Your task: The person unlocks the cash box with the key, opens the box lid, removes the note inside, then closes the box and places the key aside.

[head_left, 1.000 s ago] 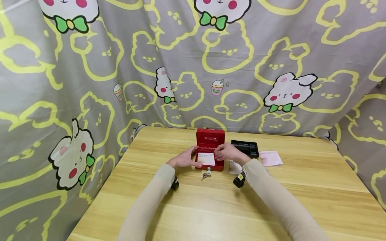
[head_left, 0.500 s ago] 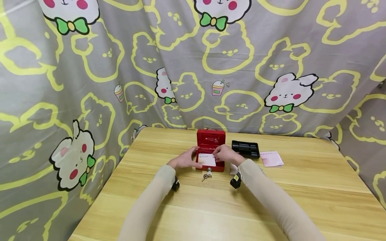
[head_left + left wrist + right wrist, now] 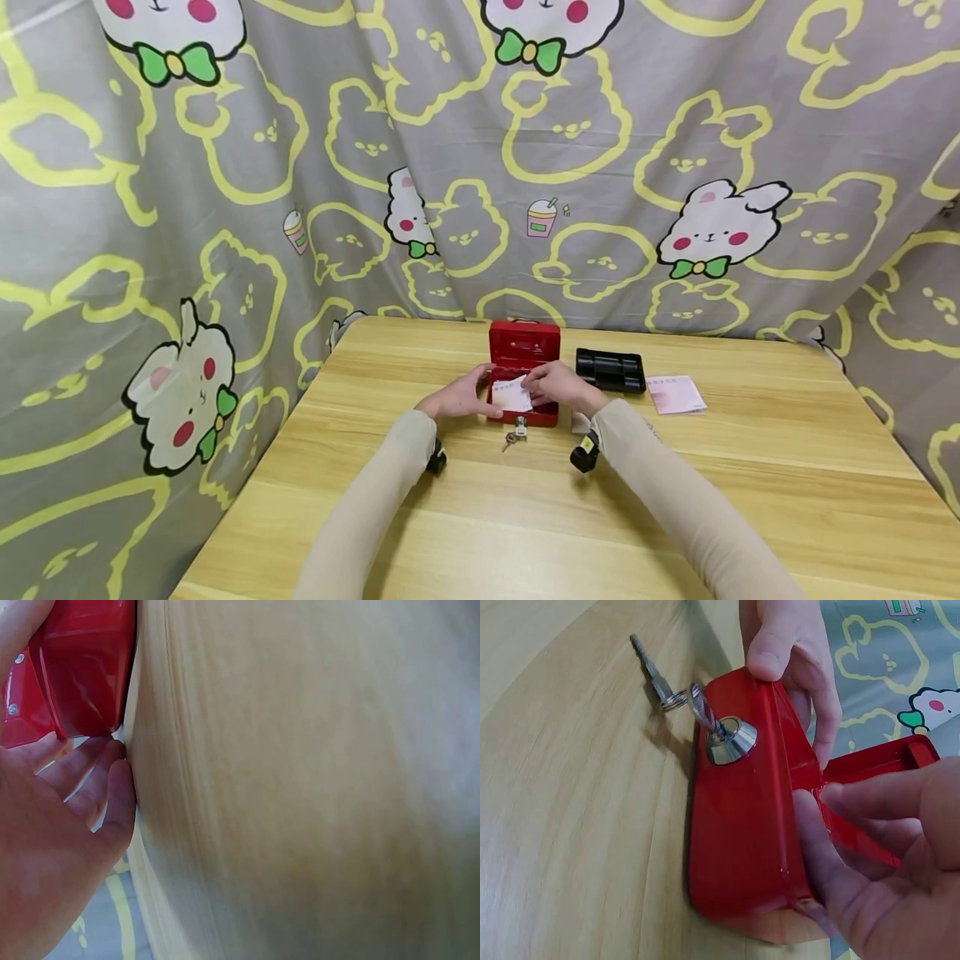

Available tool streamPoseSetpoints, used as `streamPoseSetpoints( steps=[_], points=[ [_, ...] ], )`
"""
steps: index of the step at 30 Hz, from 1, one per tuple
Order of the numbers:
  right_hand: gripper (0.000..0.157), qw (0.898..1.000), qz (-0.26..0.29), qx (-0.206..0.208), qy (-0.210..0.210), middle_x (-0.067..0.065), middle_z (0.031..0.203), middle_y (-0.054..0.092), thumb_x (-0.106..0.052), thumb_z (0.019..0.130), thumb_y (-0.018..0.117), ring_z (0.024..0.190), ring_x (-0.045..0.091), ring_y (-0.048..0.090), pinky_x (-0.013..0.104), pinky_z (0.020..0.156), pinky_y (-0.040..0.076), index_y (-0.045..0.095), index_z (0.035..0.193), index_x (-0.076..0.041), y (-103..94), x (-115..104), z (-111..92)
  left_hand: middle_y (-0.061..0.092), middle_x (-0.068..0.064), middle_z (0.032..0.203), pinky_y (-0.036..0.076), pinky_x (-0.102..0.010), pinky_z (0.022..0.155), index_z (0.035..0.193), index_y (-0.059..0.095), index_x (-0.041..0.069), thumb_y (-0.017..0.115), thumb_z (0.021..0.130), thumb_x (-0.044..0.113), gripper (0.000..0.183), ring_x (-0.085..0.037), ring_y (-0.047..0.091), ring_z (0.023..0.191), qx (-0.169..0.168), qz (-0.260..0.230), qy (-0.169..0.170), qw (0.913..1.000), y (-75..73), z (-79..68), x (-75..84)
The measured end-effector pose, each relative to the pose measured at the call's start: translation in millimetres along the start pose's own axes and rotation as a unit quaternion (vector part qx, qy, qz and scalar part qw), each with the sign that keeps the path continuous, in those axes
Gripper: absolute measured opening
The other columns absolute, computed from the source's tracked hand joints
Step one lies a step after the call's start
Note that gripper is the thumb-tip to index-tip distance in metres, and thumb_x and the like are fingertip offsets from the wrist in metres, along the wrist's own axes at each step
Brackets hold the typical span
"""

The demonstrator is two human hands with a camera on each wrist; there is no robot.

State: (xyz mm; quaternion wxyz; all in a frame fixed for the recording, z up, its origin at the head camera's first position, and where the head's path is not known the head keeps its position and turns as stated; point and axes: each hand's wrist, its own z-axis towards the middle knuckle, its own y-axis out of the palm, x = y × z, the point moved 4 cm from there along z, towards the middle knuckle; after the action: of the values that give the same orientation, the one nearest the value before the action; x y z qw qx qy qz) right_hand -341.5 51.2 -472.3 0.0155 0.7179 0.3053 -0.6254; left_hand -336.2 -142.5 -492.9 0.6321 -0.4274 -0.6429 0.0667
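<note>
A red cash box [image 3: 497, 418] stands with its lid raised near the table's back edge. My left hand [image 3: 459, 397] grips its left side, thumb at the front corner; the left wrist view shows fingers [image 3: 90, 776] against the red wall. Inside the box lies a whitish-pink paper slip [image 3: 512, 395], tilted. Its right corner is between the thumb and fingers of my right hand [image 3: 561, 386]. In the right wrist view the right hand [image 3: 885, 862] reaches over the box rim, and the slip is hidden. A key [image 3: 703, 709] sits in the front lock [image 3: 731, 742], with a second key [image 3: 649, 667] hanging from it.
Right of the box lies a black plastic tray [image 3: 610, 371]. Beside it is a pink sheet of paper [image 3: 675, 394]. Another paper [image 3: 580, 423] is partly hidden by my right wrist. A patterned curtain [image 3: 465, 125] hangs behind the table [image 3: 510, 517].
My right hand has shifted slightly left, and the slip in the box has turned from flat and straight to tilted. The left hand stays in place on the box.
</note>
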Motion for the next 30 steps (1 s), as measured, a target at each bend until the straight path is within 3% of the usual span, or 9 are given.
streamPoseSetpoints(
  steps=[6, 15, 30],
  points=[
    [0.018, 0.999, -0.018, -0.033, -0.017, 0.016, 0.093, 0.063, 0.005, 0.088, 0.057, 0.067, 0.017, 0.062, 0.033, 0.066, 0.056, 0.067, 0.103, 0.008, 6.1, -1, 2, 0.028, -0.011, 0.151, 0.022, -0.042, 0.111, 0.15, 0.02, 0.017, 0.08, 0.074, 0.04, 0.1, -0.024, 0.024, 0.138, -0.002, -0.002, 0.001, 1.0, 0.0, 0.6, -0.5],
    [0.022, 0.997, -0.039, -0.03, -0.062, 0.016, 0.087, 0.064, 0.012, 0.083, 0.057, 0.064, 0.015, 0.063, 0.032, 0.064, 0.056, 0.065, 0.104, 0.011, 6.8, -1, 0, 0.027, -0.012, 0.151, 0.022, -0.043, 0.11, 0.15, 0.019, 0.016, 0.08, 0.074, 0.04, 0.1, -0.025, 0.024, 0.138, -0.003, 0.0, 0.004, 1.0, -0.3, 0.9, -1.1],
    [0.025, 0.996, -0.053, 0.002, -0.076, 0.012, 0.09, 0.063, 0.004, 0.085, 0.061, 0.075, 0.022, 0.063, 0.039, 0.074, 0.055, 0.064, 0.11, 0.004, -26.1, -12, -25, 0.029, -0.012, 0.15, 0.021, -0.042, 0.111, 0.15, 0.021, 0.016, 0.081, 0.074, 0.037, 0.099, -0.025, 0.025, 0.138, 0.0, 0.0, 0.007, 1.0, -0.3, 3.2, -3.4]
  ],
)
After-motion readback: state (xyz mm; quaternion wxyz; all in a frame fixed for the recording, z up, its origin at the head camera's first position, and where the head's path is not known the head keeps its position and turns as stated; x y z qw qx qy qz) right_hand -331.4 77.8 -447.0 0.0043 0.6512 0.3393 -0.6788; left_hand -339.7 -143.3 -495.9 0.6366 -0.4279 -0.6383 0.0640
